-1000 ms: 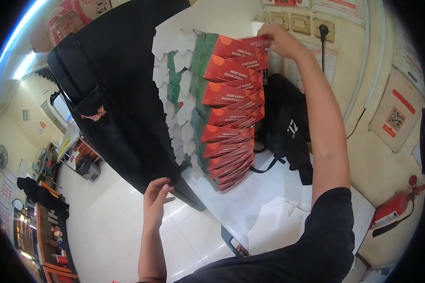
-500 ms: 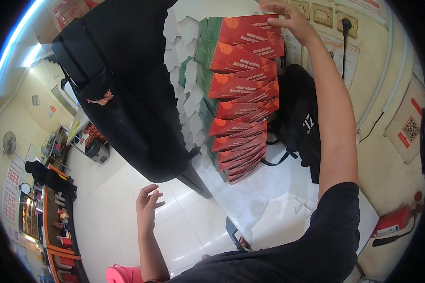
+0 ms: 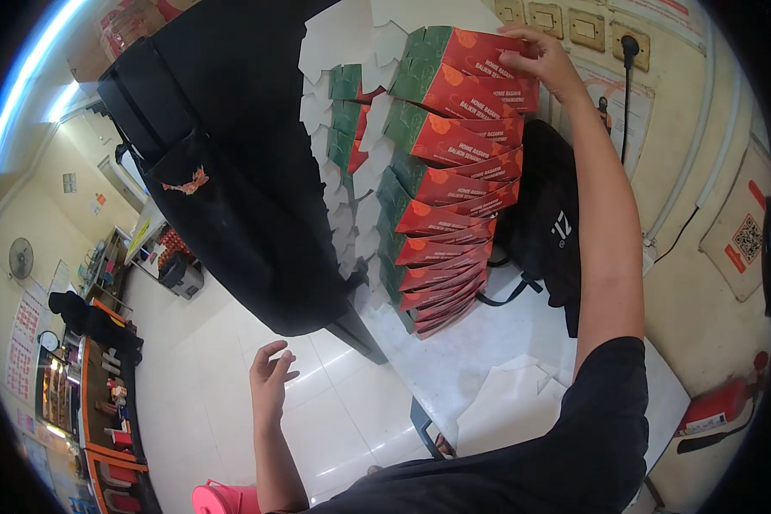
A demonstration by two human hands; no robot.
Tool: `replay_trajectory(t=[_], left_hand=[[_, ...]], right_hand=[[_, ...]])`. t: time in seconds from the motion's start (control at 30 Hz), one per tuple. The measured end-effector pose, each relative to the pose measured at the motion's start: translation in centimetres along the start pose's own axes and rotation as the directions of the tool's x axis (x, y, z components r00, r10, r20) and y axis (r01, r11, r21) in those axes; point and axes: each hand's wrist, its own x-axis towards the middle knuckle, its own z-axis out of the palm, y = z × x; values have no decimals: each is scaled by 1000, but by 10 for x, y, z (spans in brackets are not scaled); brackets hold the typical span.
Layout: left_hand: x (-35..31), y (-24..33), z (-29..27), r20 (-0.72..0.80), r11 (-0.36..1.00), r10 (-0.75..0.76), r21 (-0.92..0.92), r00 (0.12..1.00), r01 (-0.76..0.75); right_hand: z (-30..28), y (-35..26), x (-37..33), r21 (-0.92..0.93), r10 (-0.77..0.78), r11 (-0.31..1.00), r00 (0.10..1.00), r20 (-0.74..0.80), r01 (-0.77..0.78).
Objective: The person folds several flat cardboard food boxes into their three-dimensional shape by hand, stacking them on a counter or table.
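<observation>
A tall stack of nested red-and-green cardboard boxes [image 3: 463, 180] stands on the white table [image 3: 420, 368], its upper part leaning right. At the top right end, my right hand [image 3: 546, 62] grips the uppermost box, its thumb on the red face and its fingers over the upper edge. Left of that stack, a second row of boxes [image 3: 345, 128] shows green sides and white flaps. My left hand [image 3: 270, 381] hangs over the floor, left of the table, holding nothing, with its fingers loosely bent and apart.
A large black bag [image 3: 240, 197] rises left of the boxes. Behind the stack on the right sits a smaller black bag [image 3: 548, 223] with a strap. White card sheets [image 3: 510, 407] lie near me. A fire extinguisher [image 3: 715, 407] and a plugged-in cord [image 3: 627, 103] are at the wall.
The upper part of the box stack has shifted right with my right hand, widening the gap to the row on its left. My left hand has hardly moved.
</observation>
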Motion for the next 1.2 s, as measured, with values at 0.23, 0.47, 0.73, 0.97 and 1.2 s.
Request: replay_trajectory(t=[0.23, 0.47, 0.73, 0.97, 1.2], left_hand=[[0, 4, 10, -53, 999, -7, -44, 999, 4], [37, 105, 71, 190, 648, 713, 191, 675, -738], [102, 287, 183, 302, -33, 953, 185, 25, -982], [139, 284, 208, 364, 5, 927, 223, 88, -975], [137, 284, 198, 332, 2, 940, 213, 74, -977]], right_hand=[[9, -45, 25, -274, 221, 956, 870, 441, -104], [7, -62, 27, -144, 138, 986, 915, 380, -89], [14, -67, 34, -180, -66, 971, 903, 425, 156], [-8, -71, 32, -207, -11, 975, 943, 331, 84], [-4, -133, 41, -829, 7, 193, 844, 537, 525]])
